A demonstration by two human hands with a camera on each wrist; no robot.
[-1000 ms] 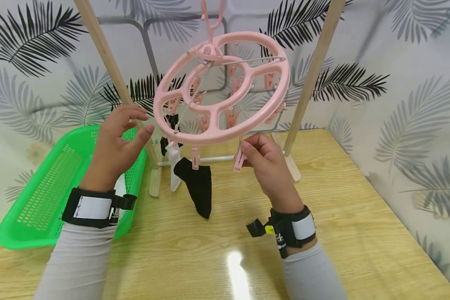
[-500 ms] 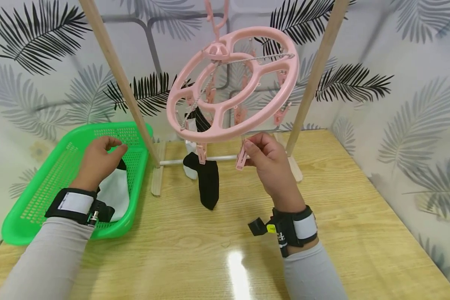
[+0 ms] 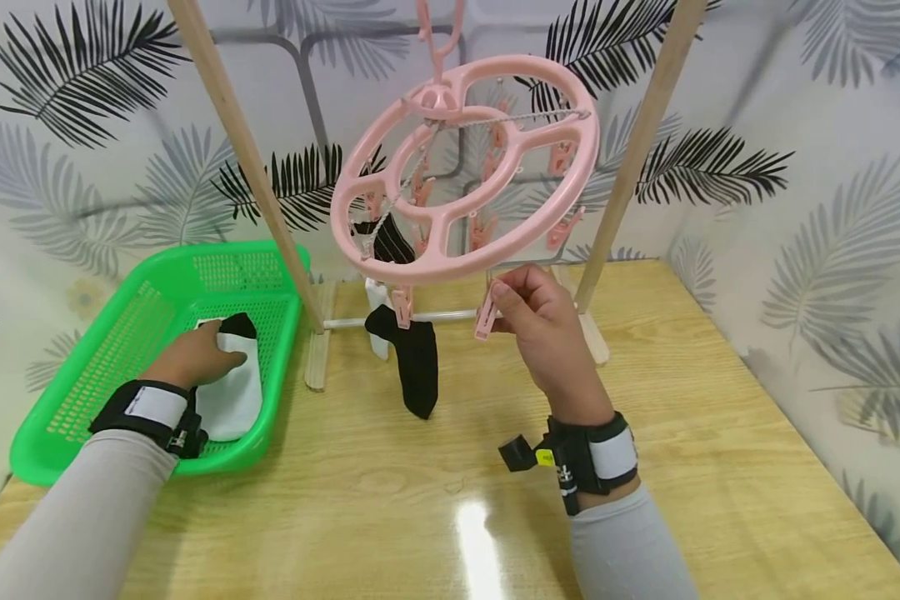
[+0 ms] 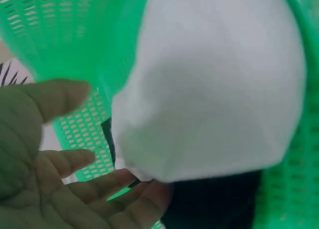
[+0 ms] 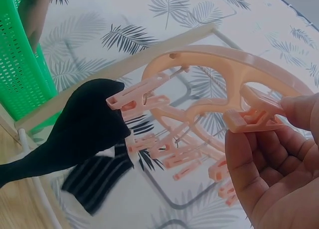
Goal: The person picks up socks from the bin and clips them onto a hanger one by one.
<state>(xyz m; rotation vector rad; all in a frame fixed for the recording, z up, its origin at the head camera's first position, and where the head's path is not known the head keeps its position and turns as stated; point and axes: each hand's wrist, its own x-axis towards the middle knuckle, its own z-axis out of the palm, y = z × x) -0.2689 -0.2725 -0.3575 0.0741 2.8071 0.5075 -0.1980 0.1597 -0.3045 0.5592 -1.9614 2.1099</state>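
Black sock (image 3: 417, 371) flanks held clothespin (image 3: 484, 322), another (image 3: 378, 346) seemingly behind.

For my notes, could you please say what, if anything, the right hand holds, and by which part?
The right hand pinches a pink clothespin by its upper end.

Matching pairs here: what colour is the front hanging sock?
The front sock is black, clearest in the right wrist view.

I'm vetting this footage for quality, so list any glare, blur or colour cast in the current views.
Head: bright glare on the wooden table, toward the bottom edge; left wrist: the white fabric looks soft, and the left hand dim with a greenish cast; right wrist: the clothespin in the right hand has clear edges.
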